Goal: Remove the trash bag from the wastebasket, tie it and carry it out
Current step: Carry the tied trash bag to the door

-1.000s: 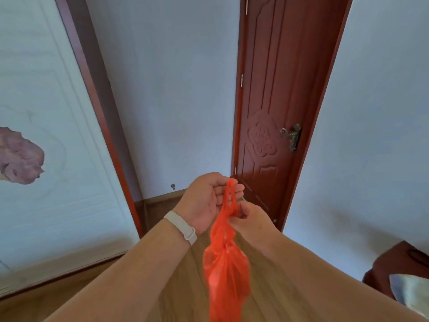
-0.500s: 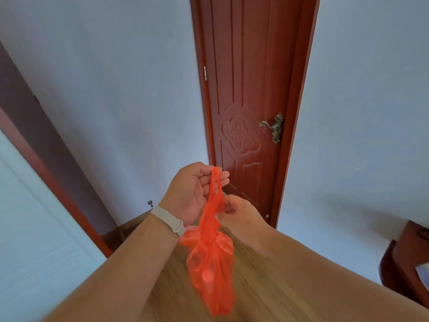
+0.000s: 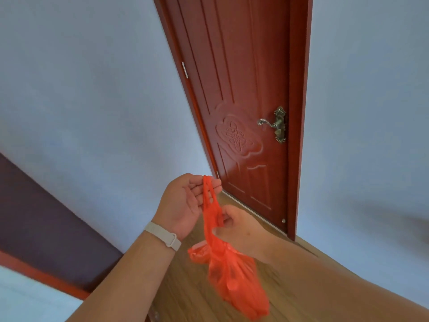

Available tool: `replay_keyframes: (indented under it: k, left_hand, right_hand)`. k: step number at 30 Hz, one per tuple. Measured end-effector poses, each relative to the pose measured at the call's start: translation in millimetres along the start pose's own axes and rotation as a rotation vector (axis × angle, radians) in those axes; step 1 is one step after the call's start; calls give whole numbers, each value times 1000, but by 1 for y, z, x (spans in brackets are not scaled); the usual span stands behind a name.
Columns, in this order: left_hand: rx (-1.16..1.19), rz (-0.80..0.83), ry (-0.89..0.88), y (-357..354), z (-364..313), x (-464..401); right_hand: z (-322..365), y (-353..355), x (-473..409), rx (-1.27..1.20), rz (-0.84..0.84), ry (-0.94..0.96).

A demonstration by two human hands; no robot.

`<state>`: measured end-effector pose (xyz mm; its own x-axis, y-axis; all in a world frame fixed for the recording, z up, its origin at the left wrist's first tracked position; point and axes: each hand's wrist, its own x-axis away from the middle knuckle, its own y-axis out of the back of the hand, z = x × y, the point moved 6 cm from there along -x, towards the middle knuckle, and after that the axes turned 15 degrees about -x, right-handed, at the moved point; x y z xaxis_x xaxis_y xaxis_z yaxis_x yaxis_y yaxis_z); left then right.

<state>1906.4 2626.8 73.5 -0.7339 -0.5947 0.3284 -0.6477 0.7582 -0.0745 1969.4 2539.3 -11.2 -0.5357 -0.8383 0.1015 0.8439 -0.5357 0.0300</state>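
A red plastic trash bag (image 3: 232,273) hangs in front of me, knotted near its neck, its bulk swinging low to the right. My left hand (image 3: 185,203), with a pale band on the wrist, has its palm up and fingers loosely curled, and the bag's handle loops lie over the fingertips. Just below and to the right, my right hand (image 3: 234,225) pinches the twisted neck of the bag. No wastebasket is in view.
A dark red wooden door (image 3: 241,89) stands closed straight ahead, its brass lever handle (image 3: 275,124) on the right side. Pale walls flank it. A wooden floor (image 3: 185,287) runs to the threshold. A dark panel with a red edge (image 3: 46,228) lies at left.
The view has swung right and closer to the door. My left hand has loosened, palm turned up, and the bag has swung to the right.
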Motion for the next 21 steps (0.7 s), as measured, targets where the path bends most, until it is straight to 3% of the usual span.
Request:
replay_keyframes:
  k: [9,21]
  left_hand:
    - [-35,143,32,-62,-7,-85]
    - [-44,382,163,-122,15,-208]
  right_hand:
    - [-13,83,-54,27,-82,-78]
    - [-42,153,-110,-42,-465,-220]
